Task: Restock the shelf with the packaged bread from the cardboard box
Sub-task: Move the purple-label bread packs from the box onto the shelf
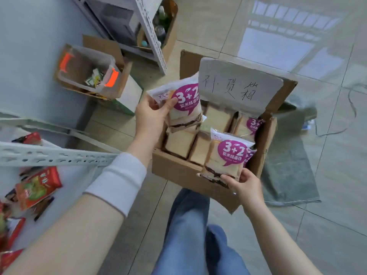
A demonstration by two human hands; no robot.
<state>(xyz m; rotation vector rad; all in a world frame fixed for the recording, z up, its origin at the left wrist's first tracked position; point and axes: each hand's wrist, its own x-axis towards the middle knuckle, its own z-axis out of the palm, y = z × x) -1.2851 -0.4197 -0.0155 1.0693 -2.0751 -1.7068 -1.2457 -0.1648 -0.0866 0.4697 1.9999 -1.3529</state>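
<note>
Gripping bread pack, left hand; right hand pinches second pack over box rim; shelf edge left, open floor right.

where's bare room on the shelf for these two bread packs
Bare white shelf board lies between the red snack packets and the perforated grey rail. The left edge is crowded with packets; the brown cardboard box is packed with bread.

A white paper sheet on the far flap of the brown cardboard box bears handwritten black characters, 补货箱. The clear plastic bread packet raised at the left carries a purple bubble reading "3+2" and 紫米味面包, with a small tag, seemingly 梦三千, at its top. The near-right bread packet shows the same bubble text. A third packet, far right in the box, shows only "3+".
</note>
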